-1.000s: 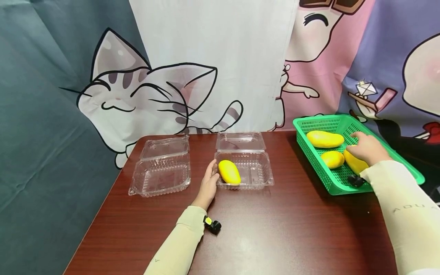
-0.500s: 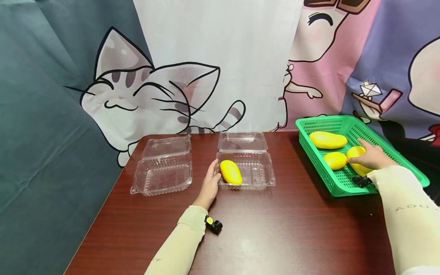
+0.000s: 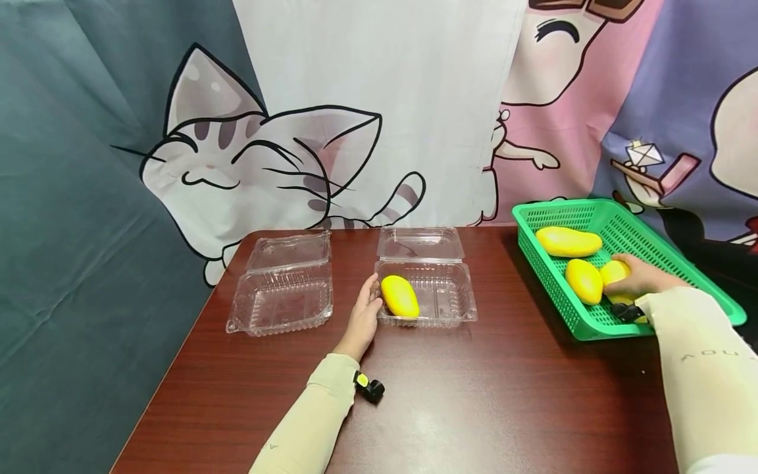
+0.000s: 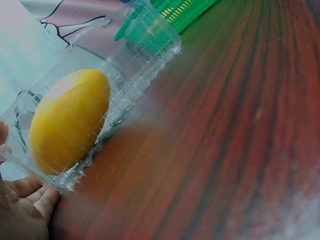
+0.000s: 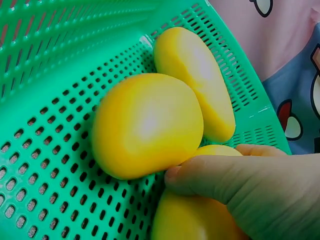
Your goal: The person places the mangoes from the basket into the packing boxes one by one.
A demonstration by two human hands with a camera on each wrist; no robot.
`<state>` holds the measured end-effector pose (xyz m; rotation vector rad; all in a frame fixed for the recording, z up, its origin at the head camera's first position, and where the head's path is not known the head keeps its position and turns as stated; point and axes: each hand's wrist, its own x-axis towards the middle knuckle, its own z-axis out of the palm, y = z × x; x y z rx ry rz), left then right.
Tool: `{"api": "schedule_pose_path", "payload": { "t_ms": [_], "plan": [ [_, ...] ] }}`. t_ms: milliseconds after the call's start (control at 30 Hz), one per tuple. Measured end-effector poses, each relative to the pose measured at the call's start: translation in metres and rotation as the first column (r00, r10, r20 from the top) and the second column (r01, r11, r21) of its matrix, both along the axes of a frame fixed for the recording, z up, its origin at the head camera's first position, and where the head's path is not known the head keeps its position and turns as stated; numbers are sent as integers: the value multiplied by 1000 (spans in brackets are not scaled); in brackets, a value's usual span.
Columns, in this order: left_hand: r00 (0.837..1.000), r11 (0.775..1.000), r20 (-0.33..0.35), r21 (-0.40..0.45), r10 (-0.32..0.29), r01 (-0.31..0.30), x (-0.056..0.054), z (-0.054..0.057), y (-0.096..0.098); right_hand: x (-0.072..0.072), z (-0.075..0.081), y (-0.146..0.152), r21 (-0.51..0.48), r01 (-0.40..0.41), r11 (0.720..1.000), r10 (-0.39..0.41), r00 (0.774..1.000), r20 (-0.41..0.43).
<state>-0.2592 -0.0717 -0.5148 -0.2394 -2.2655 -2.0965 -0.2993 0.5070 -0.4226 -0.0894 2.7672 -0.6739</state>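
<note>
In the green basket, my right hand grips a yellow mango, thumb across its top and fingers on the far side. A second mango lies right against the thumb tip. Behind it rests a longer mango. On the table, my left hand rests with extended fingers along the left side of an open clear plastic clamshell box. Inside that box one mango leans at the left end. The left wrist view shows fingertips at the box's bottom corner.
Another open clear clamshell box stands to the left on the brown wooden table. Both lids are folded back toward the cartoon-printed cloth behind the table. The basket stands at the table's right side.
My right hand has lowered onto a mango and closed around it. The neighbouring mango has turned from sideways to more lengthwise. My left hand has stayed at the box; the view shifted slightly.
</note>
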Motion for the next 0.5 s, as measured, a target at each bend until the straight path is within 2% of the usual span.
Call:
{"api": "schedule_pose_path", "payload": {
  "t_ms": [100, 267, 400, 500],
  "plan": [
    [1000, 1000, 10, -1, 2, -2, -1, 1, 0, 1, 6, -2, 48, 3, 999, -2, 1000, -31],
    [1000, 1000, 14, -1, 0, 0, 0, 0, 1, 4, 20, -3, 112, 75, 991, -64, 992, -105],
    [1000, 1000, 1, 0, 1, -1, 0, 1, 1, 2, 34, -9, 100, 113, 989, -92, 978, -186],
    [1000, 1000, 0, 1, 6, -6, 0, 1, 1, -1, 49, -27, 71, 120, 990, -98, 962, -254]
  ]
}}
